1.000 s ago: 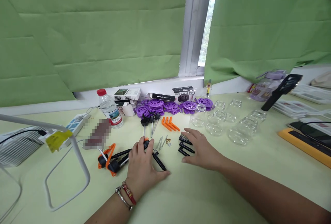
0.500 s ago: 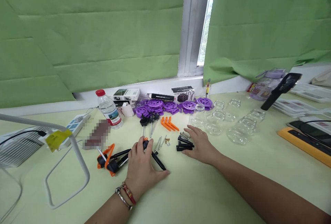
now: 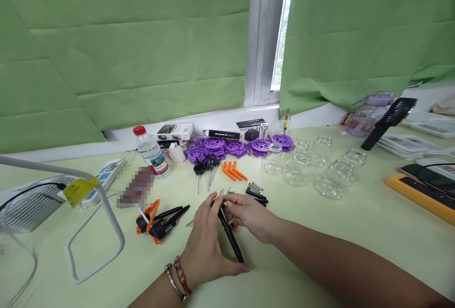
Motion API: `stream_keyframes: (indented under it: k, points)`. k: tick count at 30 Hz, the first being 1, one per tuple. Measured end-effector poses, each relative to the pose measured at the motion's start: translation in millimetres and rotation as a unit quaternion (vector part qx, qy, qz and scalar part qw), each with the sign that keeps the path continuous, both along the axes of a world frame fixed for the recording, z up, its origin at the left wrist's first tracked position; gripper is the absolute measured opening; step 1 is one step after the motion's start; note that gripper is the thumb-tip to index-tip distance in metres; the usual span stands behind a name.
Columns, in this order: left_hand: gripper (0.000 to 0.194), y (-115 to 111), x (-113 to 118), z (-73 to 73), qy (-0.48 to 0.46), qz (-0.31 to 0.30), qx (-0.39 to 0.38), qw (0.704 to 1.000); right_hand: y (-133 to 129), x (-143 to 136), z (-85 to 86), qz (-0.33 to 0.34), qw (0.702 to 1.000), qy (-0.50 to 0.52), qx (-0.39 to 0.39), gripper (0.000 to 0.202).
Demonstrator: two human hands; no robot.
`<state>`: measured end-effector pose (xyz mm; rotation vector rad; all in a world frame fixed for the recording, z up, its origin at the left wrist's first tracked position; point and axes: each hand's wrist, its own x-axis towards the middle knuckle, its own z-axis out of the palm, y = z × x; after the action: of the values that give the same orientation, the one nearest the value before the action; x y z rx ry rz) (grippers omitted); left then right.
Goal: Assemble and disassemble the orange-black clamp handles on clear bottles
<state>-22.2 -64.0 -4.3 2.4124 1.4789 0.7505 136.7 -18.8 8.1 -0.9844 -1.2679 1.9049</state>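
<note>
My left hand (image 3: 208, 246) is closed around a slim black tube-shaped part (image 3: 231, 239), which slants down to the right with its lower end near my thumb. A bit of orange shows at its upper end, mostly behind my fingers. My right hand (image 3: 252, 215) meets it there, fingers curled, with a small dark end (image 3: 232, 226) of a black part showing beneath them. Just beyond lie several black tubes (image 3: 258, 195) and small springs (image 3: 256, 187). Metal rods are partly hidden by my hands. Left of my left hand rest joined black and orange assemblies (image 3: 156, 229).
Orange levers (image 3: 234, 171), black pieces with metal shafts (image 3: 208, 166) and purple round parts (image 3: 259, 146) lie farther back. Clear plastic jars (image 3: 329, 187) stand right. A water bottle (image 3: 152, 151), grey metal stand (image 3: 119, 237) and power strip (image 3: 106, 175) are left; a black brush (image 3: 389, 123) is right.
My right hand has moved left from the black tubes to my left hand, and fewer tubes lie there. My left hand has shifted slightly right and nearer, lifting the black part.
</note>
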Motion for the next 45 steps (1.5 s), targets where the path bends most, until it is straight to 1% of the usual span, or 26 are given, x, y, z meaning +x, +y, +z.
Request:
stream_keyframes:
  k: [2, 4, 6, 8, 11, 14, 15, 16, 18, 20, 21, 23, 24, 26, 28, 31, 33, 36, 38, 40, 42, 45]
  points:
    - [0.128, -0.8, -2.2, 0.2, -0.022, -0.019, -0.002, 1.000, 4.6, 0.2, 1.6, 0.022, 0.999, 0.024, -0.025, 0.033]
    - [0.129, -0.7, -4.4, -0.8, -0.041, -0.017, -0.004, 0.999, 6.9, 3.2, 0.4, 0.046, 0.998, 0.026, -0.039, 0.040]
    - [0.130, -0.5, -5.4, -2.5, -0.048, -0.016, -0.006, 0.999, 7.5, 6.1, -3.5, 0.047, 0.998, 0.023, -0.039, 0.046]
    - [0.130, -0.5, -5.1, -3.9, -0.046, -0.023, -0.007, 0.999, 7.2, 7.1, -8.5, 0.027, 0.999, 0.022, -0.034, 0.047]
    - [0.130, -1.2, -3.8, -5.5, -0.049, -0.035, -0.011, 0.998, 5.3, 5.2, -13.0, -0.010, 0.999, 0.009, -0.030, 0.043]
    - [0.131, -1.9, -3.1, -7.0, -0.053, -0.041, -0.024, 0.997, 2.6, 3.1, -11.7, -0.075, 0.997, 0.009, -0.005, 0.037]
    - [0.129, -2.0, -3.1, -7.5, -0.054, -0.036, -0.029, 0.997, 2.0, 3.3, -10.6, -0.084, 0.996, 0.010, 0.004, 0.035]
    - [0.125, -1.8, -3.0, -8.0, -0.056, -0.026, -0.035, 0.998, 1.9, 4.0, -9.8, -0.075, 0.997, 0.009, 0.009, 0.033]
    - [0.108, -0.5, -2.8, -8.5, -0.055, -0.005, -0.047, 0.997, 3.4, 7.1, -10.3, -0.014, 1.000, -0.003, 0.010, 0.030]
    - [0.080, 1.9, -1.8, -8.4, -0.047, 0.010, -0.065, 0.997, 7.2, 10.9, -15.4, 0.047, 0.998, -0.029, 0.013, 0.031]
    - [0.065, 3.4, -1.1, -8.1, -0.040, 0.013, -0.076, 0.996, 9.7, 12.5, -19.6, 0.060, 0.997, -0.046, 0.024, 0.033]
    - [0.043, 6.4, 0.4, -7.6, -0.028, 0.019, -0.093, 0.995, 14.5, 14.3, -28.9, 0.050, 0.993, -0.084, 0.073, 0.034]
    - [0.037, 7.8, 1.0, -7.6, -0.025, 0.022, -0.098, 0.995, 16.4, 14.4, -32.7, 0.038, 0.989, -0.101, 0.102, 0.032]
    - [0.032, 9.6, 1.4, -8.1, -0.031, 0.025, -0.101, 0.994, 18.4, 13.1, -35.7, 0.013, 0.981, -0.128, 0.148, 0.025]
    - [0.029, 10.2, 0.8, -8.9, -0.046, 0.013, -0.098, 0.994, 18.2, 10.5, -31.7, 0.004, 0.977, -0.148, 0.155, 0.018]
    - [0.029, 9.7, -1.0, -9.1, -0.075, -0.032, -0.090, 0.993, 16.8, 7.3, -19.3, 0.020, 0.982, -0.136, 0.126, 0.015]
    - [0.028, 9.1, -2.1, -7.5, -0.093, -0.051, -0.093, 0.990, 17.6, 7.5, -13.0, 0.040, 0.989, -0.112, 0.087, 0.015]
    - [0.022, 8.6, -3.7, -2.9, -0.108, -0.065, -0.107, 0.986, 21.6, 11.1, -10.0, 0.069, 0.993, -0.096, 0.006, 0.017]
    - [0.021, 9.1, -5.1, 0.8, -0.118, -0.074, -0.108, 0.984, 24.4, 13.8, -9.5, 0.084, 0.993, -0.070, -0.035, 0.019]
    - [0.018, 10.6, -7.1, 4.0, -0.136, -0.066, -0.105, 0.983, 25.6, 15.5, -8.4, 0.090, 0.994, -0.028, -0.060, 0.022]
    - [0.016, 13.0, -9.6, 6.7, -0.156, -0.041, -0.109, 0.981, 24.7, 16.0, -7.4, 0.096, 0.992, 0.009, -0.079, 0.026]
    - [0.019, 16.5, -13.2, 11.2, -0.185, -0.015, -0.135, 0.973, 20.9, 15.1, -9.3, 0.121, 0.987, 0.048, -0.095, 0.027]
